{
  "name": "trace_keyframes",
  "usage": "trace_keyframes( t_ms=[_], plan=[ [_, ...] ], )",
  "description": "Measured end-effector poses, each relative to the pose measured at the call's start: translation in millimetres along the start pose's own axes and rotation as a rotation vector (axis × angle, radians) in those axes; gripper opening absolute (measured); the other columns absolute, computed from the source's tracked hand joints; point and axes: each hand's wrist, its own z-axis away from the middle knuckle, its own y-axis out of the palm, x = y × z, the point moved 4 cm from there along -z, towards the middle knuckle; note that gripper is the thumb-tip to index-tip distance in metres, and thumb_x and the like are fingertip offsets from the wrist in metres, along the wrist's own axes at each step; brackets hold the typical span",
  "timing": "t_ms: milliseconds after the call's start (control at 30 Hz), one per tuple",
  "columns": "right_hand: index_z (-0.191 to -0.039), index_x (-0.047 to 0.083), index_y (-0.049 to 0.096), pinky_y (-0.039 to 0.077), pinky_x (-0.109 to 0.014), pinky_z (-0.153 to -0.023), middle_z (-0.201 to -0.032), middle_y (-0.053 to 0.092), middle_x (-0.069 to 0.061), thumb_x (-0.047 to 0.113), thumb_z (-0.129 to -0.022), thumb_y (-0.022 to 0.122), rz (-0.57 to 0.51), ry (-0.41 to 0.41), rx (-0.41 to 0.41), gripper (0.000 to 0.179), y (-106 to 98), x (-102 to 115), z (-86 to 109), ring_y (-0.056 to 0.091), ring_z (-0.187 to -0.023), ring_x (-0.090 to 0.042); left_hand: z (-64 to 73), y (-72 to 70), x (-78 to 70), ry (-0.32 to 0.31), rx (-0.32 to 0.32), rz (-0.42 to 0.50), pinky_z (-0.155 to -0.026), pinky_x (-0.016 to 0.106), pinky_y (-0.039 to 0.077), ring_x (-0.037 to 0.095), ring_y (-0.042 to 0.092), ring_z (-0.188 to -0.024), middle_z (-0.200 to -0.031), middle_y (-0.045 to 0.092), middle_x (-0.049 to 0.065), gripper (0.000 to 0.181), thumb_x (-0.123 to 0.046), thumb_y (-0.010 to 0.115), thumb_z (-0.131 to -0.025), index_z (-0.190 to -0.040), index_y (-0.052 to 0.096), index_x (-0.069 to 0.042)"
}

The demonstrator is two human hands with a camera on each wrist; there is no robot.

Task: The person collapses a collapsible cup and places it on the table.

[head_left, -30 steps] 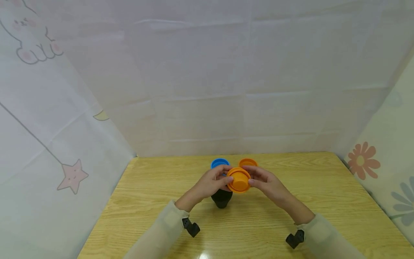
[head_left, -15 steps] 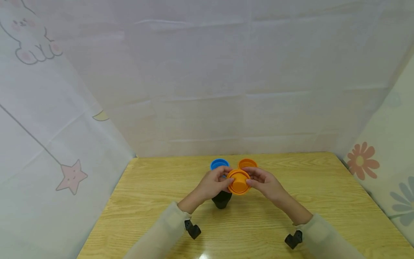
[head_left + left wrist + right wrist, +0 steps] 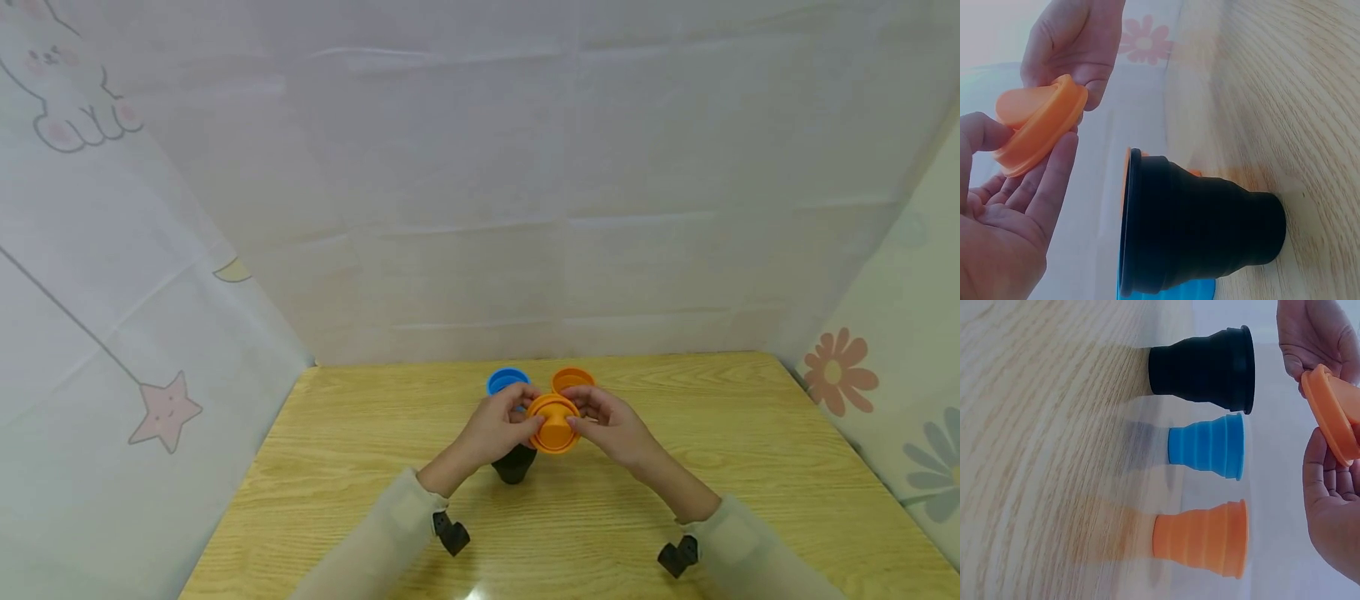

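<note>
Both hands hold a light orange collapsible cup (image 3: 555, 435) above the table, its base turned towards me and its walls largely folded into the rim. My left hand (image 3: 497, 427) grips its left side, thumb on the base part and fingers behind. From the right, my right hand (image 3: 621, 431) pinches it in the same way. Between the two thumbs the middle part looks squeezed narrow. In the left wrist view the folded cup (image 3: 1044, 128) tilts between the hands. A black collapsible cup (image 3: 1200, 370) stands upright below my left hand, partly hidden by it in the head view.
Behind the hands, a blue collapsible cup (image 3: 1207, 447) and a darker orange one (image 3: 1202, 539) stand upright and extended on the wooden table (image 3: 360, 467). Pale printed cloth (image 3: 465, 167) hangs behind and at both sides. A black wrist camera (image 3: 452, 533) sits on each sleeve.
Both thumbs have moved inward on the orange cup, and its middle part looks more pinched. The hands and cup have dropped slightly. The standing cups stay in place.
</note>
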Motion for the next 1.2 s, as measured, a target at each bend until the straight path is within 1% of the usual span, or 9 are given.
trace_keyframes(
  t_ms=[100,233,300,433,567,700,900,1200],
  plan=[
    [-0.135,-0.003,0.054,0.059,-0.027,-0.082,-0.120,0.059,-0.022,0.015,-0.101,0.064,0.019,0.012,-0.012,0.039,-0.6,0.7,0.1,0.065,-0.101,-0.016,0.8,0.4,1.3,-0.008,0.017,0.019,-0.075,0.040,0.063,0.021,0.072,-0.095,-0.120,0.064,0.012,0.036,-0.014,0.064,-0.101,-0.134,0.053,-0.004],
    [-0.135,0.001,0.055,0.060,-0.028,-0.082,-0.120,0.061,-0.017,0.019,-0.101,0.065,0.028,0.044,-0.027,0.040,-3.1,0.5,0.9,0.066,-0.102,-0.016,1.2,1.8,1.7,-0.014,0.058,0.056,-0.080,0.046,0.062,0.022,0.072,-0.098,-0.121,0.062,0.014,0.044,-0.019,0.068,-0.099,-0.137,0.050,-0.004],
    [-0.136,0.002,0.055,0.060,-0.028,-0.083,-0.121,0.061,-0.016,0.020,-0.101,0.065,0.024,0.049,-0.023,0.041,-3.8,0.6,1.4,0.066,-0.103,-0.017,1.1,2.7,1.7,-0.020,0.067,0.061,-0.080,0.048,0.062,0.022,0.072,-0.099,-0.120,0.062,0.014,0.047,-0.021,0.071,-0.097,-0.137,0.050,-0.005],
    [-0.139,0.001,0.053,0.059,-0.028,-0.084,-0.124,0.060,-0.017,0.020,-0.102,0.064,-0.004,0.030,0.008,0.043,-3.9,1.2,2.4,0.066,-0.105,-0.016,1.1,3.0,1.5,-0.042,0.051,0.046,-0.080,0.049,0.061,0.022,0.072,-0.098,-0.118,0.063,0.012,0.048,-0.024,0.072,-0.096,-0.135,0.051,-0.005],
    [-0.141,-0.001,0.049,0.059,-0.029,-0.086,-0.127,0.057,-0.019,0.016,-0.103,0.060,-0.061,0.000,0.053,0.043,-3.4,1.4,3.2,0.065,-0.107,-0.017,1.3,2.2,-0.1,-0.048,0.040,0.029,-0.080,0.049,0.061,0.022,0.072,-0.098,-0.118,0.063,0.012,0.046,-0.025,0.071,-0.097,-0.134,0.052,-0.005],
    [-0.143,0.000,0.047,0.058,-0.029,-0.088,-0.132,0.054,-0.020,0.012,-0.102,0.061,-0.058,-0.013,0.080,0.045,-2.5,1.1,3.1,0.063,-0.109,-0.017,1.6,1.1,-1.9,-0.045,0.041,0.013,-0.079,0.048,0.062,0.021,0.072,-0.097,-0.118,0.063,0.011,0.047,-0.027,0.070,-0.097,-0.135,0.052,-0.006],
    [-0.142,0.003,0.050,0.059,-0.029,-0.086,-0.133,0.055,-0.020,0.015,-0.101,0.064,-0.005,0.000,0.045,0.044,-2.1,0.9,2.7,0.064,-0.107,-0.018,1.4,0.7,-1.9,-0.041,0.035,0.002,-0.077,0.044,0.062,0.021,0.072,-0.098,-0.118,0.063,0.010,0.047,-0.027,0.069,-0.098,-0.135,0.052,-0.005],
    [-0.138,0.005,0.053,0.060,-0.030,-0.083,-0.127,0.058,-0.019,0.016,-0.101,0.065,0.029,-0.002,0.010,0.040,-0.8,0.3,3.1,0.064,-0.103,-0.019,2.2,1.7,-2.3,-0.046,0.020,-0.022,-0.078,0.044,0.062,0.020,0.072,-0.096,-0.120,0.062,0.010,0.045,-0.026,0.069,-0.099,-0.135,0.053,-0.006]
  ],
)
